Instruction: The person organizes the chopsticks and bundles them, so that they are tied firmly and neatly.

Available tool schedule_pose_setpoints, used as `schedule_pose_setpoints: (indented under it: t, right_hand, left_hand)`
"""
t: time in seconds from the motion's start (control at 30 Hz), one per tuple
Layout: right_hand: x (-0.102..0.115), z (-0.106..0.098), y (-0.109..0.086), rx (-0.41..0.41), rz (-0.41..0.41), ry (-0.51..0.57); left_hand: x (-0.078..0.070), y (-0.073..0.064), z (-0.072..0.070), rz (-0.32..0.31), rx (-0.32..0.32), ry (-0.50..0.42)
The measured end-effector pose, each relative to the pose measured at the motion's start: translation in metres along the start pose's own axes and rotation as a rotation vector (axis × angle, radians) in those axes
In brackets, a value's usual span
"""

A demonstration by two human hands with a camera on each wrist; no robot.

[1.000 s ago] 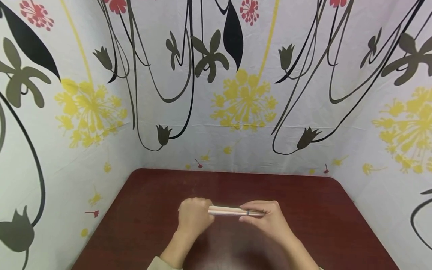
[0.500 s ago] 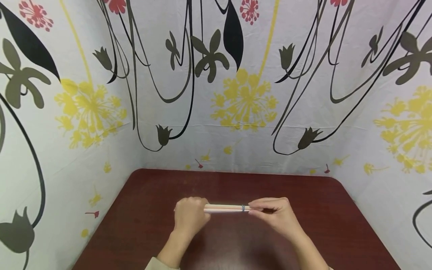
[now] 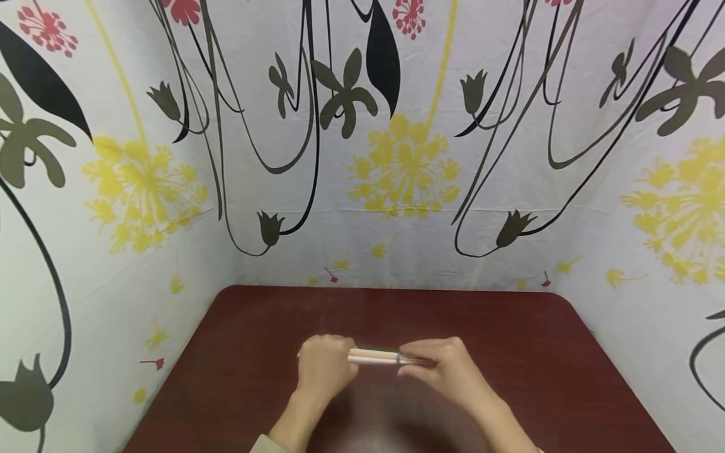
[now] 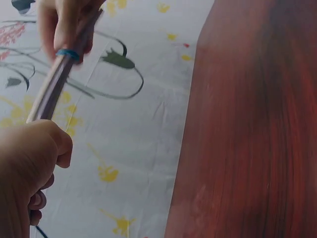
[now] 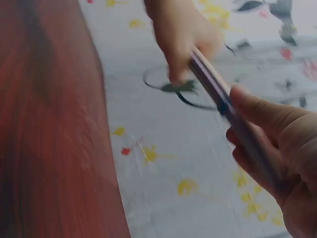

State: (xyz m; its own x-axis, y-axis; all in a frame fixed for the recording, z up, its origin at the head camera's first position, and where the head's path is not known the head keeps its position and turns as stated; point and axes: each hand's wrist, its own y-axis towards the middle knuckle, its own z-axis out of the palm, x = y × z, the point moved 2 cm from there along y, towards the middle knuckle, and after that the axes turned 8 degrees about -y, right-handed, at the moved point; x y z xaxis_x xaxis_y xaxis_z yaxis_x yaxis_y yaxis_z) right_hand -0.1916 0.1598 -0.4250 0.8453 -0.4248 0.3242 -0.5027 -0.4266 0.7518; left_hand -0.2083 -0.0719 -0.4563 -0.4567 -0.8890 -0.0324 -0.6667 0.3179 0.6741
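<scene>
A bundle of slim, pale sticks lies level between both hands in the head view, over the table. My left hand grips one end in a fist, back of the hand up, hiding that end. A blue rubber band goes around the bundle. My right hand pinches the sticks from the right with thumb and fingers, the fingertips right at the band. In the right wrist view the right thumb lies along the sticks near the band. Their right ends look thin and dark in the palm.
A dark red-brown wooden table with rounded far corners extends under the hands. White cloth printed with yellow, red, grey and black flowers hangs behind it and along both sides.
My right hand drew back to the right along the sticks, then came left again to the band. The band now sits nearer the left fist. The left hand shifted slightly left and back.
</scene>
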Motion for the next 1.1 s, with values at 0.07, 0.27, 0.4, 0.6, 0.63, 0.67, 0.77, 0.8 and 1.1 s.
schedule_pose_setpoints:
  t: [0.07,0.27,0.4,0.6,0.63,0.67,0.77,0.8,1.1]
  right_hand:
    - [-0.005,-0.007,-0.003,-0.035,0.034,0.013]
    - [-0.004,-0.011,-0.003,-0.009,-0.061,-0.159]
    - [0.009,0.005,0.002,0.06,-0.114,-0.252]
    - [0.022,0.024,0.005,0.081,-0.155,-0.256]
    - [0.021,0.025,0.005,0.076,-0.153,-0.238]
    - [0.02,0.024,0.005,0.069,-0.146,-0.22]
    - [0.011,0.015,-0.001,0.036,-0.12,-0.169]
    - [0.006,0.012,-0.004,0.029,-0.104,-0.15]
    - [0.008,0.007,-0.009,0.055,-0.066,-0.313]
  left_hand:
    - [0.006,-0.002,0.0,-0.015,-0.02,-0.019]
    - [0.008,0.001,-0.001,-0.016,-0.035,-0.021]
    - [-0.01,0.002,0.003,0.009,-0.008,0.018]
    - [-0.033,0.004,0.006,0.083,0.022,0.047]
    - [-0.033,0.003,0.005,0.079,0.022,0.046]
    - [-0.031,0.003,0.005,0.068,0.024,0.043]
    - [-0.019,0.0,0.005,0.04,0.024,0.032]
    - [-0.015,-0.001,0.006,0.03,0.03,0.02]
    - [-0.015,-0.002,0.009,0.02,0.02,-0.018]
